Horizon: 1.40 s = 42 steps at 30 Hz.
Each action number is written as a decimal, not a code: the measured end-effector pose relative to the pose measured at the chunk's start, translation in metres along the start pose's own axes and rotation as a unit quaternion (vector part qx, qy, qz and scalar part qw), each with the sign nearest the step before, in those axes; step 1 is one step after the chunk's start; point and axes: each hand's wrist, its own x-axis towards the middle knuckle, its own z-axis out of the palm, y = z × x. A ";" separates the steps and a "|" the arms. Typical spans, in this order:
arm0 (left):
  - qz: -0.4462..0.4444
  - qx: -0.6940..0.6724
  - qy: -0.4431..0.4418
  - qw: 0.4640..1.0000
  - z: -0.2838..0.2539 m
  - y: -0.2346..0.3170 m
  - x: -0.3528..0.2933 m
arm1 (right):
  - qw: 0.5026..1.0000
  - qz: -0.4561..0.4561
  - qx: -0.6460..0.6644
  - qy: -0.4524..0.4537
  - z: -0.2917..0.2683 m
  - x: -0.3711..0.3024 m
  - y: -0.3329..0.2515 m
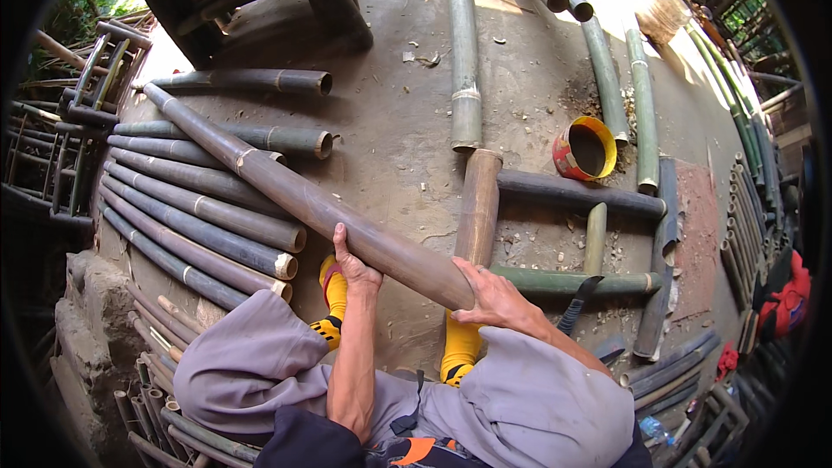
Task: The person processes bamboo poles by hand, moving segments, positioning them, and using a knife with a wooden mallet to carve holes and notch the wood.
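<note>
Pole (pixel 299 194) slants from 10 o'clock to 5 o'clock; right grip (pixel 492 295) clasps near end, left grip (pixel 356 269) holds underside, fingers hidden. Pole looks stiff, rather heavy, perhaps slippery on smooth skin; for balance, better one grip nearer middle

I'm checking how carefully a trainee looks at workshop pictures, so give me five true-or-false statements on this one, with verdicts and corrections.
1. The left hand and the right hand are both on one brown bamboo pole. True.
2. The socks are blue. False: the socks are yellow, with black marks.
3. The right hand is at the near end of the brown bamboo pole. True.
4. The red-and-yellow can is left of both hands. False: the red-and-yellow can is to their right.
5. Several other poles lie side by side at the left. True.
</note>
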 end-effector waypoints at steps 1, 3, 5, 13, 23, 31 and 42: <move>0.001 0.000 -0.003 1.000 -0.001 0.000 0.001 | 1.000 -0.001 0.002 0.006 0.002 0.000 0.000; -0.006 -0.001 -0.022 1.000 -0.003 0.002 0.002 | 1.000 -0.007 0.003 0.015 0.004 0.001 -0.001; 0.000 -0.001 -0.017 1.000 -0.003 0.001 0.005 | 1.000 0.003 0.000 0.014 0.003 0.000 -0.003; -0.026 -0.008 -0.023 0.999 -0.002 -0.002 -0.001 | 1.000 0.006 0.021 0.007 0.005 -0.002 0.006; -0.005 -0.016 0.011 1.000 -0.006 -0.003 0.003 | 0.999 -0.032 0.002 0.031 0.011 0.002 0.008; -0.016 -0.043 0.010 0.999 -0.006 -0.001 0.000 | 1.000 -0.004 0.007 0.028 0.013 0.007 -0.002; -0.014 -0.054 0.007 0.998 -0.002 -0.004 -0.003 | 0.999 -0.007 0.012 0.033 0.014 0.005 0.005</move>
